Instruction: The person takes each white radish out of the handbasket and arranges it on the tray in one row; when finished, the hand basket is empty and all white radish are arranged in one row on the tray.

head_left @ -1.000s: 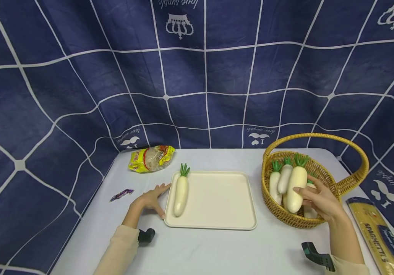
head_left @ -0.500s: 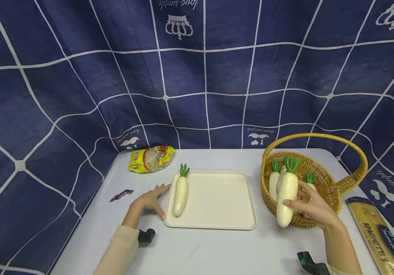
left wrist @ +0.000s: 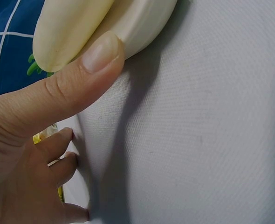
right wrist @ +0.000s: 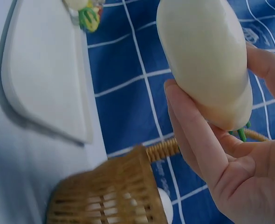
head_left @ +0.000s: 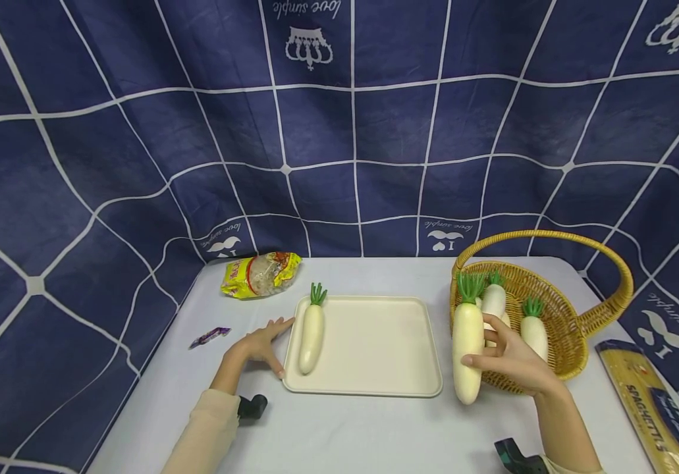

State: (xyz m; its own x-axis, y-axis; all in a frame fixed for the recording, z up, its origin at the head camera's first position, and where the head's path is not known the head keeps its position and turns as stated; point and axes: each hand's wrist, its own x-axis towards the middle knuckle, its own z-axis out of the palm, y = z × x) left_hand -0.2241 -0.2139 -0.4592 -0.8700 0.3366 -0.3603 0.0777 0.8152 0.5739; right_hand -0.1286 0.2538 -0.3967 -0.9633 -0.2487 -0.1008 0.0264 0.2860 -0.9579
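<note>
My right hand (head_left: 514, 359) holds a white radish (head_left: 467, 352) with green leaf stubs, thumb on one side and fingers on the other. The radish hangs between the tray and the wicker basket (head_left: 564, 329), overlapping the basket's left rim in the head view. In the right wrist view the same radish (right wrist: 205, 60) fills the top centre. Several more radishes lie in the basket, one radish (head_left: 533, 332) at its right. My left hand (head_left: 259, 345) has its fingers spread against the left edge of the cream tray (head_left: 375, 349). Another radish (head_left: 312, 336) lies along the tray's left side.
A yellow food bag (head_left: 261, 274) lies behind the tray at the back left. The small purple wrapper (head_left: 209, 337) is left of my left hand. To the right of the basket lies a spaghetti pack (head_left: 653, 401). The basket's tall handle (head_left: 543, 233) arches over its back.
My right hand has lifted the radish out of the basket and carried it left, past the basket's rim. The left hand stays at the tray's edge.
</note>
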